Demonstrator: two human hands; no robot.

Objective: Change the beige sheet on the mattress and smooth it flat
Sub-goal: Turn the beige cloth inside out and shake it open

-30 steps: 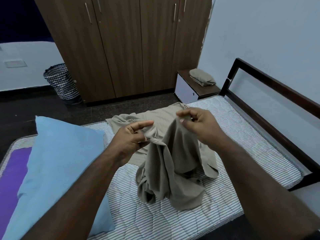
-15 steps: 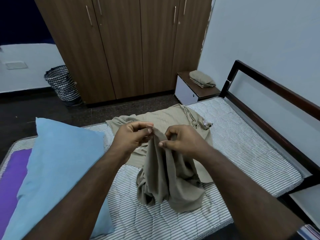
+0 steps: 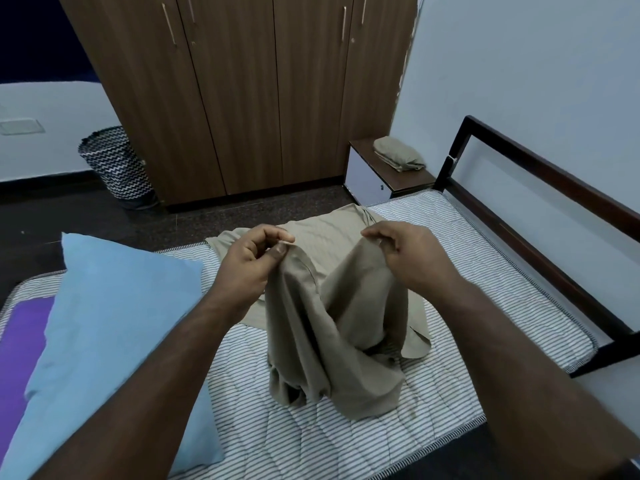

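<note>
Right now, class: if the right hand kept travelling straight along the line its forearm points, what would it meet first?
The right hand points up and to the left in the picture, towards the left hand. First comes the beige sheet stretched between them, then probably the left hand; depth is unclear from one view.

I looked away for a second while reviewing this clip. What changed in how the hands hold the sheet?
The left hand and right hand, close together half a second ago, have drawn apart, spreading the beige sheet between them. Both keep pinching its top edge. The blue pillow, mattress and folded cloth on the nightstand stayed put.
</note>
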